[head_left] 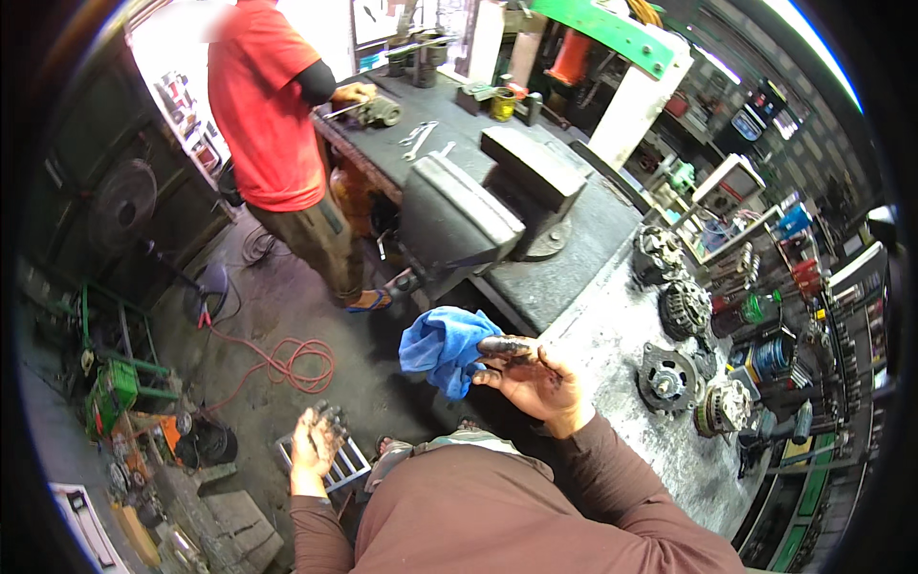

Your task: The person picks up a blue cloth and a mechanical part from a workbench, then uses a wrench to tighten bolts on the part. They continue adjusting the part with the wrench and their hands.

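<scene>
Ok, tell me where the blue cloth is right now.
In the head view, the blue cloth is near the centre, just left of the right hand and held in its grip, below the bench vise in the picture.

1 left hand (315, 448), 1 right hand (543, 385), 1 blue cloth (442, 346), 1 co-worker in red (263, 120), 1 large bench vise (454, 215), 4 larger round metal units (685, 308), 1 pedestal fan (124, 204), 1 coiled red line (271, 360), 1 green beam (612, 35), 1 yellow can (502, 105).

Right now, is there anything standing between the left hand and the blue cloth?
Nothing visible stands between the left hand and the blue cloth; only floor shows behind the gap. The right hand holds the cloth's right side.
</scene>
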Tool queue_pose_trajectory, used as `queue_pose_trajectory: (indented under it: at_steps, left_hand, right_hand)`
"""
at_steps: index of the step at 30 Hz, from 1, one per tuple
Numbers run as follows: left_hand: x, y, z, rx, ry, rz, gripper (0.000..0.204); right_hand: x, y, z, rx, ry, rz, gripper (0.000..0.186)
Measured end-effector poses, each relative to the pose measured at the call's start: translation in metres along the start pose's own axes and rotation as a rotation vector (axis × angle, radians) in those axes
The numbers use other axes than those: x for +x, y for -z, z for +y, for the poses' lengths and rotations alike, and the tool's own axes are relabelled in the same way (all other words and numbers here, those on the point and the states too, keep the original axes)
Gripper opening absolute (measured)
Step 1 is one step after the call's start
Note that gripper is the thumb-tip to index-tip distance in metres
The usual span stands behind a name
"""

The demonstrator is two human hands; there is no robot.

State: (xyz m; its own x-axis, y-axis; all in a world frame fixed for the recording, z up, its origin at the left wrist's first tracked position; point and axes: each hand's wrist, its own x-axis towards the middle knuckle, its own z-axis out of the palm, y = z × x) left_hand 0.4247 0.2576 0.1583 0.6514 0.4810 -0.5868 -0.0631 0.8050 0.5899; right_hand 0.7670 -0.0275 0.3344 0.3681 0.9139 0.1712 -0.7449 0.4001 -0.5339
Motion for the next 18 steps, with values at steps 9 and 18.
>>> queue_pose_trajectory:
  at_steps: [9, 18]
  left_hand:
    - [0.053, -0.063, -0.039, 0.285, 0.075, 0.015, 0.057]
    - [0.084, -0.084, -0.022, 0.385, 0.077, -0.044, 0.056]
  right_hand:
    - [0.018, -0.011, -0.169, -0.455, 0.433, -0.131, 0.085]
    - [0.016, -0.001, -0.21, -0.672, 0.634, 0.042, 0.06]
